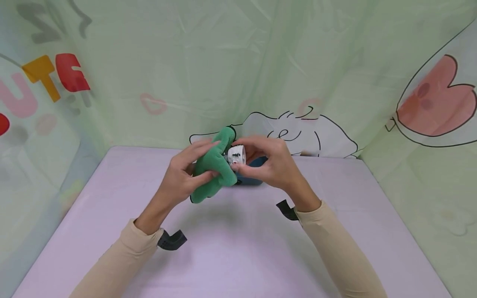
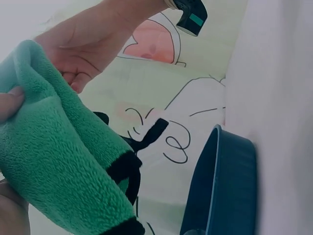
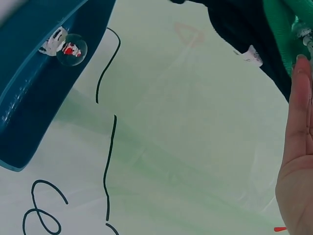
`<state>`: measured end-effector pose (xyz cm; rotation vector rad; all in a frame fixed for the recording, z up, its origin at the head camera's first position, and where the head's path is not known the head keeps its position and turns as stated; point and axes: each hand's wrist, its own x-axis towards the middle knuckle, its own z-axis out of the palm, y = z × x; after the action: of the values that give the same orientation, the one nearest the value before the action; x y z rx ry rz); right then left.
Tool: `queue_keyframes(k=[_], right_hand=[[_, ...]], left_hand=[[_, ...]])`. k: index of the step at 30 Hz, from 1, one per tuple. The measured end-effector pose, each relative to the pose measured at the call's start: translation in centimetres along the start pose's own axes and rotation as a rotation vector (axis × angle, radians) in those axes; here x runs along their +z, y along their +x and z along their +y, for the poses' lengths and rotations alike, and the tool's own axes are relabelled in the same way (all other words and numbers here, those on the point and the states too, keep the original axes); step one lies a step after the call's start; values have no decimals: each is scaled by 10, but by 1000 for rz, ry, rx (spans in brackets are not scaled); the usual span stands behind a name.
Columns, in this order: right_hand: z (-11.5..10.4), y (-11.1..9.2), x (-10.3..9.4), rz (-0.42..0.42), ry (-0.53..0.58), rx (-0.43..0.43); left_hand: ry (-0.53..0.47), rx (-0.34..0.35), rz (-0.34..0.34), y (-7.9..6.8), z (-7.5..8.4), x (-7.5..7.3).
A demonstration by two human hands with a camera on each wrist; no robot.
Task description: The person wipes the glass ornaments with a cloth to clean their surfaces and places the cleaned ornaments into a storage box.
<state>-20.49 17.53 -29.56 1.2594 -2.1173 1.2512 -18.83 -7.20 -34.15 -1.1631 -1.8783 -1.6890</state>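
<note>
My left hand (image 1: 185, 171) grips a green plush cloth (image 1: 213, 165), thumb on the near side. The cloth has black trim and a black strap, plain in the left wrist view. My right hand (image 1: 266, 161) pinches a small snow globe by its white base (image 1: 237, 155), with the clear ball turned toward the cloth. In the right wrist view the ball (image 3: 302, 30) sits against the green fabric, mostly cut off by the frame edge. Whether the cloth touches the glass all round is hidden.
A dark blue bin (image 2: 239, 181) stands on the lilac table (image 1: 238, 248), behind my hands. Another small snow globe (image 3: 72, 50) lies inside it. A pale green printed curtain (image 1: 179, 74) hangs behind and along the sides.
</note>
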Motion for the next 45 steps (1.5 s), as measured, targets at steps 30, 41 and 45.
queue_keyframes(k=[30,41,45], right_hand=[[4,0,-1,-69,42,-163],[7,-4,6,-8,-28,-222],[8,-4,6,-4,-50,-229]], left_hand=[[-220,-153,79,-4,0,-4],[-258,-316,140,-4,0,-2],[-271,-333,133,-2,0,0]])
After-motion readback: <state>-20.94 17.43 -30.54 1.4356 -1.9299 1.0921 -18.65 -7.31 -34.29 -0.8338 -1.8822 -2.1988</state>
